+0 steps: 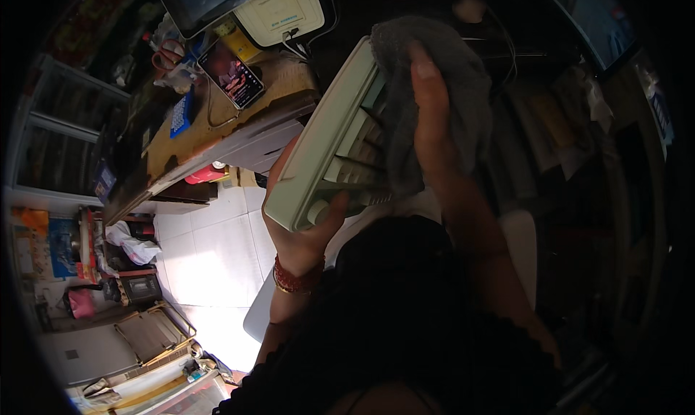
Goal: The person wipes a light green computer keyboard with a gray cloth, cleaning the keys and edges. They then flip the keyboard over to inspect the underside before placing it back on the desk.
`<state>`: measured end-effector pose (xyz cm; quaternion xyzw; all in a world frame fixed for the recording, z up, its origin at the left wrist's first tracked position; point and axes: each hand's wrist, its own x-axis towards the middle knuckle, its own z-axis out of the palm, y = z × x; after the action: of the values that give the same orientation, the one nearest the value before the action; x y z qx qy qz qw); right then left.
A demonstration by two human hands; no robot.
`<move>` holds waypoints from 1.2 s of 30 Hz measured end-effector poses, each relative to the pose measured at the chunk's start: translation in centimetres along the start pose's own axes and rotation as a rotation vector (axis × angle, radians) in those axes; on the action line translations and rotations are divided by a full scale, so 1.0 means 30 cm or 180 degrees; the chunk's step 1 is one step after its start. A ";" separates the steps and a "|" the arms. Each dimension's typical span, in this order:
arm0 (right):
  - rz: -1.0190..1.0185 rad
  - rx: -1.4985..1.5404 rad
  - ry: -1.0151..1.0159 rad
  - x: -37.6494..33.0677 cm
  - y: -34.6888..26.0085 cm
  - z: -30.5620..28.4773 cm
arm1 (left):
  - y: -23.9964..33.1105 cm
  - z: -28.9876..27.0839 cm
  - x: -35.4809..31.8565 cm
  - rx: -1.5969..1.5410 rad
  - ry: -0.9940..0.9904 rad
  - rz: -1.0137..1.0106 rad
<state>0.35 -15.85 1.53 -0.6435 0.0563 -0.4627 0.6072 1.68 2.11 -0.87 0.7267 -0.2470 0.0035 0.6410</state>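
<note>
A pale green keyboard point(316, 148) with chunky keys and a round knob is held up at a steep tilt in front of me. My left hand point(308, 240) is closed round its near end, the thumb lying beside the knob. Over the far end and right side hangs a dark grey cloth point(463, 103), bunched against the keyboard. My right hand point(433, 122) grips this cloth; its thumb lies along the top and the other fingers are hidden. Many of the keys are covered by the cloth or in shadow.
On the wooden desk point(286, 82) at the left lie a lit phone point(232, 74), scissors point(168, 55) and a blue object point(182, 116). A white device point(281, 15) with cables stands behind. Shelves of goods line the left; a screen point(586, 20) is at far right.
</note>
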 end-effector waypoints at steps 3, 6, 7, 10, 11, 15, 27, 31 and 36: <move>0.0308 0.0231 -0.0012 -0.017 0.051 -0.010 | 0.010 0.009 0.002 -0.0026 -0.0007 -0.0059; 0.0299 0.0027 -0.0052 -0.020 0.043 -0.022 | 0.013 0.009 0.002 -0.0064 0.0010 -0.0088; 0.0203 0.0123 -0.0209 -0.014 0.040 -0.034 | 0.011 0.010 0.001 -0.0106 0.0048 -0.0060; -0.0039 0.0648 -0.0757 0.007 0.044 -0.092 | 0.003 0.005 0.002 -0.0129 0.0042 -0.0016; 0.0007 0.0763 -0.0794 0.009 0.043 -0.095 | 0.003 0.004 0.004 -0.0135 0.0042 -0.0002; 0.0624 0.0697 0.0211 -0.055 0.059 -0.018 | 0.001 0.006 0.007 -0.0287 0.0075 0.0009; 0.0228 0.0478 -0.0367 0.031 0.202 -0.011 | 0.034 0.022 0.055 -0.0436 -0.0126 -0.0223; -0.0254 0.0228 -0.0537 0.047 0.172 -0.017 | 0.065 0.046 0.096 -0.0452 -0.0440 -0.0158; -0.0667 -0.0681 -0.1320 -0.042 0.149 -0.101 | 0.062 0.068 0.159 -0.0494 -0.0664 0.0070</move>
<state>-0.19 -18.39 -3.35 -0.7875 -0.0878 -0.3727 0.4830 4.55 -1.59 2.02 0.6686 -0.3198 -0.0841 0.6660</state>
